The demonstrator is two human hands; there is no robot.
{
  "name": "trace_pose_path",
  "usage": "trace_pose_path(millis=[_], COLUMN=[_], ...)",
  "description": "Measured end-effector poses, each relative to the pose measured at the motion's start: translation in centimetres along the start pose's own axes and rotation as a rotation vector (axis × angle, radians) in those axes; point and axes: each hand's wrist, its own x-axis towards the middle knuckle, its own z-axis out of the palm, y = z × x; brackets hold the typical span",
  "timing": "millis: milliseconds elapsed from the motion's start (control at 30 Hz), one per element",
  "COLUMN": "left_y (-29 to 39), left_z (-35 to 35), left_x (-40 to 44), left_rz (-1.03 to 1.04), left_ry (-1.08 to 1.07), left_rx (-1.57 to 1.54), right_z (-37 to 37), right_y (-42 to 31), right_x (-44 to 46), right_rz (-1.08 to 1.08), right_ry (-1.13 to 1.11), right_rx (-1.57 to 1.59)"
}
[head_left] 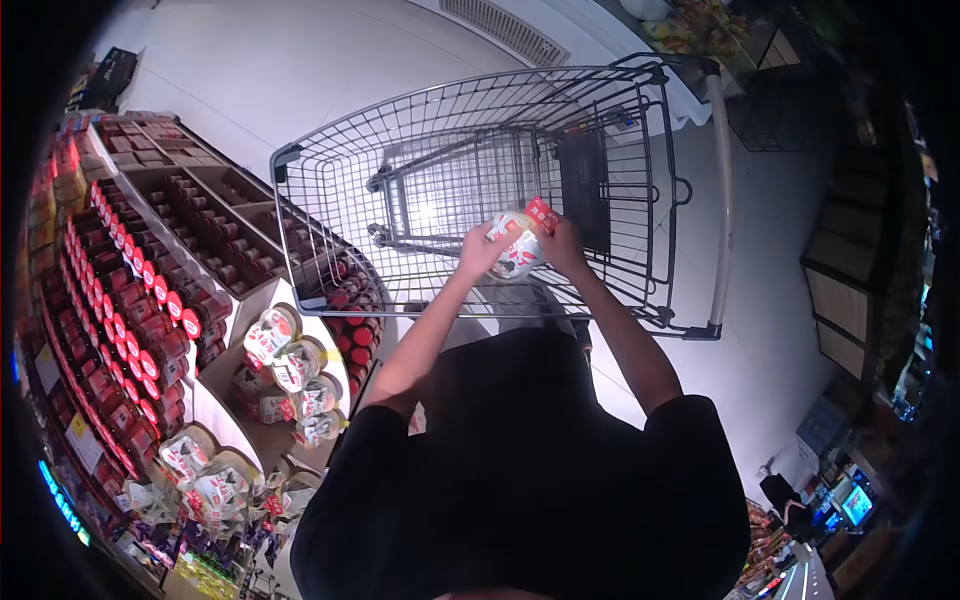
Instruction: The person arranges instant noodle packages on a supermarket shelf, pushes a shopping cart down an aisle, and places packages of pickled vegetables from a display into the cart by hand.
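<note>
Both my hands hold a round white package with red print (517, 258) over the near side of a wire shopping cart (480, 78). My left hand (481, 252) wraps the package's left side, with the thumb on top. At the upper right of the package, my right hand (563, 248) closes on it beside a red label (542, 212). The fingers beneath the package are hidden. Similar round white packages (296, 367) stand on a shelf to my left.
Rows of red-lidded jars (150, 290) fill the curved display at left. The cart's handle (722, 200) is on the right. A floor vent grille (505, 30) lies at the top. Dark wooden crates (838, 320) line the right side, and a lit screen (857, 504) shows lower right.
</note>
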Motion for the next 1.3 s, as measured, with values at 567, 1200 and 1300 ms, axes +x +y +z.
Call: trace_pose_path(millis=[567,1200,1300], left_y=[-21.2,-4.5,-0.3], left_z=[7.6,-2.9,-8.7], left_x=[10.8,0.3,-5.0], left_rz=[-0.354,-0.149,-0.107], left_ry=[-0.169,-0.370,-0.170], left_rx=[-0.012,0.490,0.626], right_z=[7.9,2.0,3.2], right_y=[21.2,14.5,15.6], right_x=[2.0,-0.7,-1.4], right_rz=[0.315,0.305,0.388], right_ry=[0.038,-0.412,-0.470], right_rx=[-0.117,-0.402,-0.513])
